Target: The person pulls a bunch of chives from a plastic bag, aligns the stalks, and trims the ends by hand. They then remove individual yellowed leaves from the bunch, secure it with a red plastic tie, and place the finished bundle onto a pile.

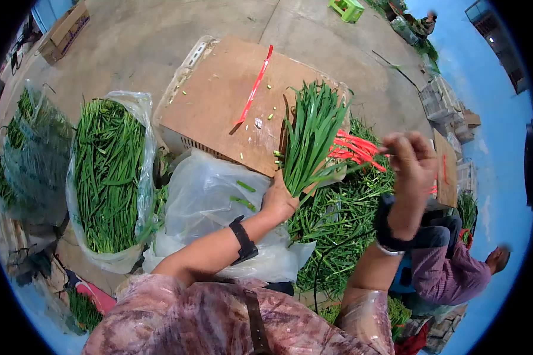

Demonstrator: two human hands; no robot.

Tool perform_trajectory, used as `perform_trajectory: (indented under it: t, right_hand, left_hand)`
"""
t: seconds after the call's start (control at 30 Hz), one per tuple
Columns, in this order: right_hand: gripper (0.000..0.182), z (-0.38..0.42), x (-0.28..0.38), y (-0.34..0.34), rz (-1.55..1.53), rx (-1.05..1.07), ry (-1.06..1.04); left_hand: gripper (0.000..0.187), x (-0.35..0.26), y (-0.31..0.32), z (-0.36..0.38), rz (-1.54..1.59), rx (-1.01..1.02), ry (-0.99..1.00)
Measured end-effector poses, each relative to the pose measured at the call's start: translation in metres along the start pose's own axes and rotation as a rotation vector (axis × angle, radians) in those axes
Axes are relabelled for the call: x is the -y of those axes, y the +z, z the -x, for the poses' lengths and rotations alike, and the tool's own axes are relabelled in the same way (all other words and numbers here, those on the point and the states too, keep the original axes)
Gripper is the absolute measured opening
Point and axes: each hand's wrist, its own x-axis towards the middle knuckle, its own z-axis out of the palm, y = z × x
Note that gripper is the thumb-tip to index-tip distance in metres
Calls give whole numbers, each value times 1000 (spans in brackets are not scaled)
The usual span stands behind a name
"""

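Note:
My left hand (280, 200) is closed around the lower part of a bunch of garlic chives (315, 133), whose flat green leaves fan out away from me over the right edge of a brown board (219, 97). Raised to the right, my right hand (410, 155) has its fingers bent and pinched together; whatever is between the fingertips is too small to make out. Those fingertips are close beside a bundle of red strips (356, 148). One more red strip (256, 86) lies across the board, among small cut green bits.
Loose chives (337, 228) are heaped right of the board. Clear plastic sheeting (204, 207) lies before me. Chives fill a plastic-lined container (109, 177) on the left, near a wrapped bundle (32, 160). A person in a purple top (447, 269) sits at right. A green stool (346, 9) stands far off.

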Motion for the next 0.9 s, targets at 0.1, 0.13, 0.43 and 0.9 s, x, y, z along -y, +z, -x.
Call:
perform_trajectory:
  t: [0.1,0.13,0.43,0.9]
  right_hand:
    - [14,-8,-17,-77,-139,-198,58]
    - [14,-13,-41,-116,78,-263,55]
    - [15,16,-77,-92,480,-124,184]
    - [42,106,-132,0,93,593,774]
  left_hand:
    - [62,-6,-5,2,-2,47,-56]
    - [66,3,1,1,-15,32,-35]
    - [75,-3,3,8,-22,8,-44]
    - [40,0,-48,-2,1215,555,-436]
